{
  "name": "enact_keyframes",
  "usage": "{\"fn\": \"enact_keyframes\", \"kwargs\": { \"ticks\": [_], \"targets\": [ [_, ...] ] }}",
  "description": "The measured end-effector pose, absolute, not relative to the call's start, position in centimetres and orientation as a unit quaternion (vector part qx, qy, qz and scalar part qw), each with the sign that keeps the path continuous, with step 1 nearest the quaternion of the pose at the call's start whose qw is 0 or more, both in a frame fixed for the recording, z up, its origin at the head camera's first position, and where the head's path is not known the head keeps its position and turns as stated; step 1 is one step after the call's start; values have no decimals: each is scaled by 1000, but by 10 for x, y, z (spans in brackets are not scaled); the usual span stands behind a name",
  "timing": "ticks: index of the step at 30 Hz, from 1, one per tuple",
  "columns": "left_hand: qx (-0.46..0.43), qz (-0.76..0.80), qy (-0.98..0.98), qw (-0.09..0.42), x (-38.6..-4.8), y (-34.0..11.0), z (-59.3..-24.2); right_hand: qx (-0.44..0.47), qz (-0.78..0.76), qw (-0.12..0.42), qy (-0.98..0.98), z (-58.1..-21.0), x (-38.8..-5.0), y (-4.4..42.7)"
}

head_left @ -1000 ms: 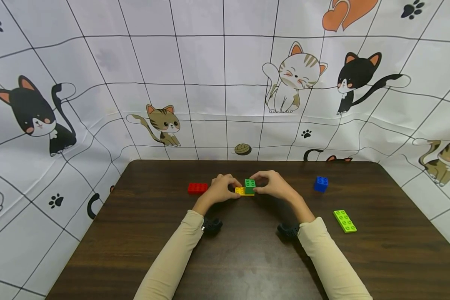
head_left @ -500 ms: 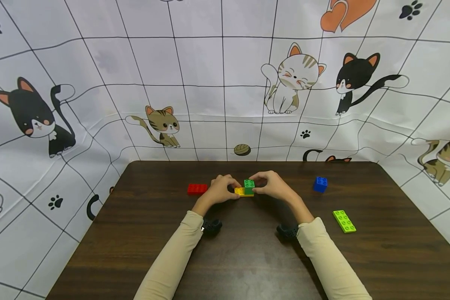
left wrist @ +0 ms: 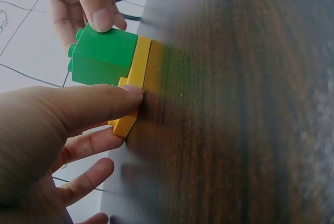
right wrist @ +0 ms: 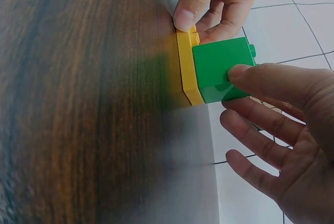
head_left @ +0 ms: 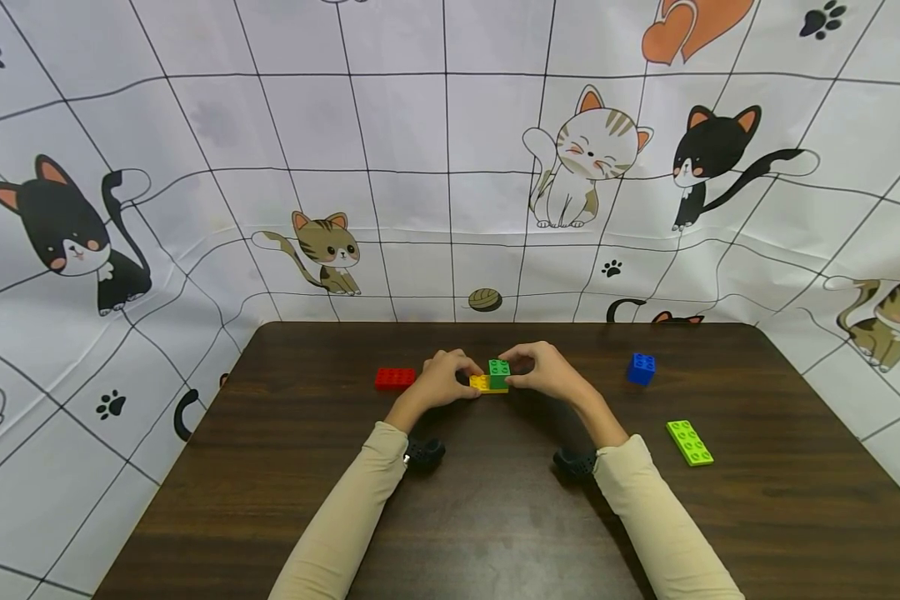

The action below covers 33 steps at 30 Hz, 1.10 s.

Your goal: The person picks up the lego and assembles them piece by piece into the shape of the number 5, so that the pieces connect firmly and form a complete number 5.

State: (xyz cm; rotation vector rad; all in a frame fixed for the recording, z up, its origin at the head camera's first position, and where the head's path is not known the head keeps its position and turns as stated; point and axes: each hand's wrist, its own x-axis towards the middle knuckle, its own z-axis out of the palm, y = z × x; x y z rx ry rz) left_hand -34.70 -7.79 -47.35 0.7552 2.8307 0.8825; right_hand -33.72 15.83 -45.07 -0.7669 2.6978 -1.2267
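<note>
A flat yellow brick (head_left: 480, 382) lies on the table with a green block (head_left: 499, 374) on its right part. My left hand (head_left: 441, 379) pinches the yellow brick's left end between thumb and finger; in the left wrist view the thumb lies along the side of the yellow brick (left wrist: 139, 70). From the right, my right hand (head_left: 546, 371) grips the green block, and the right wrist view shows its thumb against the face of the green block (right wrist: 222, 65). The underside of the yellow brick is hidden.
A red brick (head_left: 395, 378) lies just left of my left hand. Over on the right are a blue block (head_left: 641, 368) and, nearer, a flat lime brick (head_left: 690, 442). Behind the brown table (head_left: 465, 517) hangs a white cloth with printed cats.
</note>
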Motion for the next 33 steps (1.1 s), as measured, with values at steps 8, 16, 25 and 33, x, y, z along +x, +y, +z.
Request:
{"fn": "enact_keyframes", "kwargs": {
  "ticks": [8,16,25,33],
  "targets": [
    [248,293,923,39,-347,-78,-473,-249,-399,41,881,-450,-337,157],
    [250,301,919,39,-347,-76,-474,-248,-397,36,883,-450,-336,158],
    [252,304,918,37,-345,-76,-470,-256,-401,32,879,-450,-337,158],
    [252,300,919,40,-348,-77,-475,-255,-405,33,878,-452,-337,159]
  ]
}}
